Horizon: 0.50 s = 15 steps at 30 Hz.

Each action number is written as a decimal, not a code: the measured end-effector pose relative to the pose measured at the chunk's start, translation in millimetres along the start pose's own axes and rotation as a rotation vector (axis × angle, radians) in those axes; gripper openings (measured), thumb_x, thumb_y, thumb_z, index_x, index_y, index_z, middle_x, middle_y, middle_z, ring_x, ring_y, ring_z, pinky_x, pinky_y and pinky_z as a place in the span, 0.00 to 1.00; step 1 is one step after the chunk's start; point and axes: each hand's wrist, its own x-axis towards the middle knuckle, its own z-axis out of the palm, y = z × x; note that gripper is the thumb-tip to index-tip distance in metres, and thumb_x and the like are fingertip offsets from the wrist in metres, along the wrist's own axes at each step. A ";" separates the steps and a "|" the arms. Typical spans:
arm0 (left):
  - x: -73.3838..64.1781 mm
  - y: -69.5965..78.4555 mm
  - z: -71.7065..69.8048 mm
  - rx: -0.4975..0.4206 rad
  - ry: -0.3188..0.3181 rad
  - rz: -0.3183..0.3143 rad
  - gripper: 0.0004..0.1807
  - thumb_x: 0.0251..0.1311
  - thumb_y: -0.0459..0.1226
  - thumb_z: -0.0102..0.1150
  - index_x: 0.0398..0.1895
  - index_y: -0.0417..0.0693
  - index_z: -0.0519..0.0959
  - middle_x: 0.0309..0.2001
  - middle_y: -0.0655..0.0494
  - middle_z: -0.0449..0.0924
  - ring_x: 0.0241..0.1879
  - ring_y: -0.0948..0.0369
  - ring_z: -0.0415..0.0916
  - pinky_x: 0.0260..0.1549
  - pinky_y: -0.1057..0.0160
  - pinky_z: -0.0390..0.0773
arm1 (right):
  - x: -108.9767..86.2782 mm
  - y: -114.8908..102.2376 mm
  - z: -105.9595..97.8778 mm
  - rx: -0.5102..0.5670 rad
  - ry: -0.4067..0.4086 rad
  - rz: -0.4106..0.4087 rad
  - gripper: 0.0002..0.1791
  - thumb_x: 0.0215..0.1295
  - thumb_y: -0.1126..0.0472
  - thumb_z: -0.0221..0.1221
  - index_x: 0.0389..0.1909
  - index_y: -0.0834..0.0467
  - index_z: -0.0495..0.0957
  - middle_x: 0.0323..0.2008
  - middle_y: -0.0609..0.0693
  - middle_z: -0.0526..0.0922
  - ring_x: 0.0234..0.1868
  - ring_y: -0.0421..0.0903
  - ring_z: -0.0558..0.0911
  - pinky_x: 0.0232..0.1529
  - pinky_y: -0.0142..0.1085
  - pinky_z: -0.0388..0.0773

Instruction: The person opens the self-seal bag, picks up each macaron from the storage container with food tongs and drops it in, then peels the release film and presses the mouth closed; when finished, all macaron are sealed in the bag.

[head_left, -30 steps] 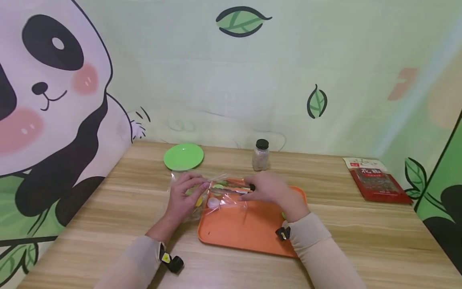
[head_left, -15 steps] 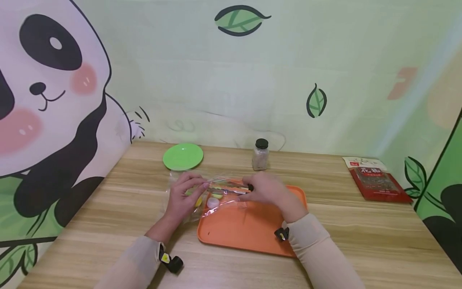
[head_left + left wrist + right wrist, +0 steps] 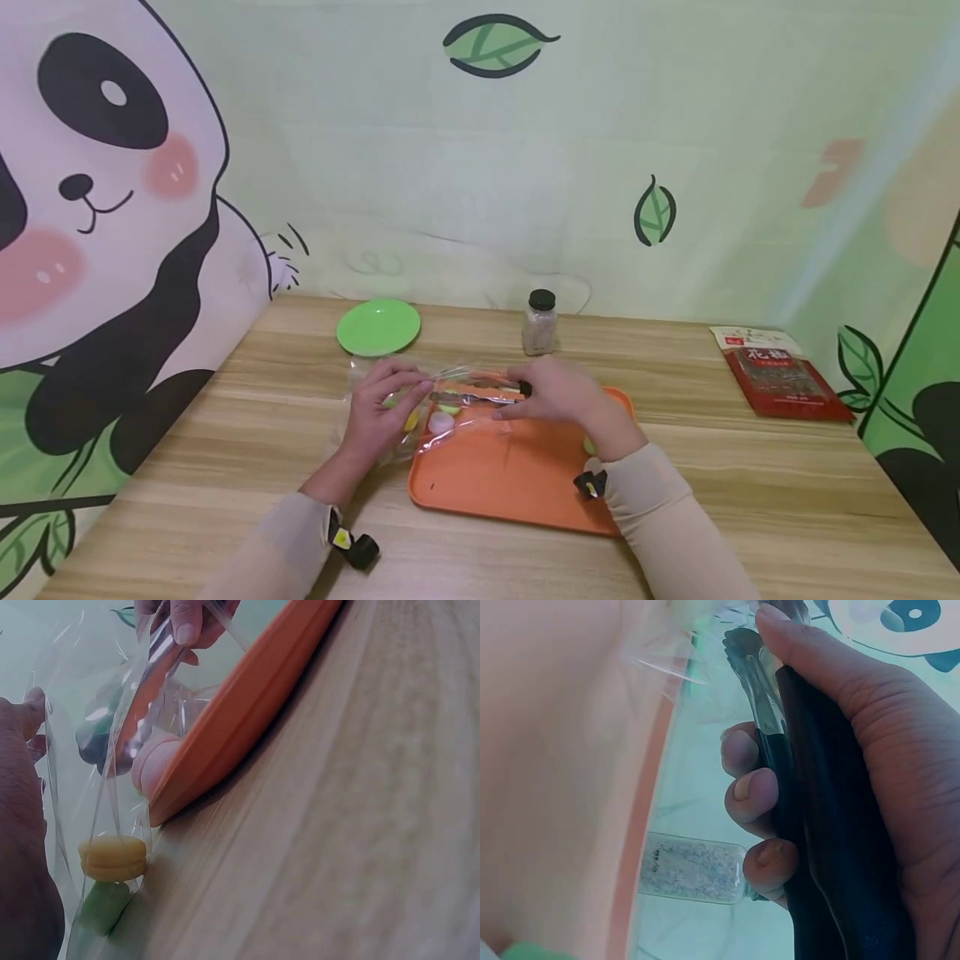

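Note:
My left hand [image 3: 378,408] pinches the edge of a clear plastic bag [image 3: 71,664] to the left of the orange tray [image 3: 510,487]. A yellow macaron [image 3: 112,859] and a green macaron [image 3: 105,907] lie low in the bag. With its fingers round the black handles, my right hand [image 3: 562,396] grips metal tongs [image 3: 806,787] that point left into the bag's mouth. In the left wrist view a dark rounded piece [image 3: 94,739] shows at the tongs' tips, behind the film. A pale pink macaron [image 3: 441,423] sits at the tray's left edge, beside a light green one [image 3: 448,409].
A green plate [image 3: 378,327] lies behind my left hand. At the back middle stands a jar [image 3: 540,327] with a black lid, and a red packet [image 3: 783,382] lies at the right. Another green piece [image 3: 588,446] peeks out by my right wrist.
Both hands stay nearly in place, with the tongs still at the bag. The bag's film around the tongs has shifted slightly.

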 end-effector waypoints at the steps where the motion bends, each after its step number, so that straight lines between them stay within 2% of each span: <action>1: -0.4 0.1 0.5 -0.001 -0.001 -0.002 0.07 0.52 0.20 0.69 0.34 0.35 0.86 0.36 0.45 0.81 0.42 0.52 0.76 0.46 0.69 0.73 | -1.6 0.6 -1.3 0.010 0.003 -0.002 0.26 0.55 0.33 0.68 0.26 0.49 0.72 0.18 0.41 0.63 0.19 0.38 0.65 0.21 0.34 0.57; 8: -2.1 1.2 2.8 -0.003 -0.001 0.002 0.08 0.52 0.20 0.69 0.34 0.34 0.86 0.36 0.44 0.81 0.41 0.50 0.76 0.46 0.68 0.73 | -17.2 10.9 -9.1 0.062 0.028 -0.022 0.28 0.54 0.33 0.70 0.28 0.54 0.74 0.18 0.41 0.64 0.20 0.39 0.67 0.22 0.33 0.61; 15: 0.4 2.9 2.4 -0.020 0.005 0.041 0.09 0.49 0.17 0.69 0.32 0.33 0.85 0.35 0.41 0.80 0.40 0.48 0.75 0.46 0.68 0.73 | -38.9 25.6 -15.3 0.099 0.025 0.025 0.28 0.52 0.32 0.70 0.27 0.51 0.73 0.18 0.41 0.64 0.19 0.38 0.66 0.22 0.33 0.60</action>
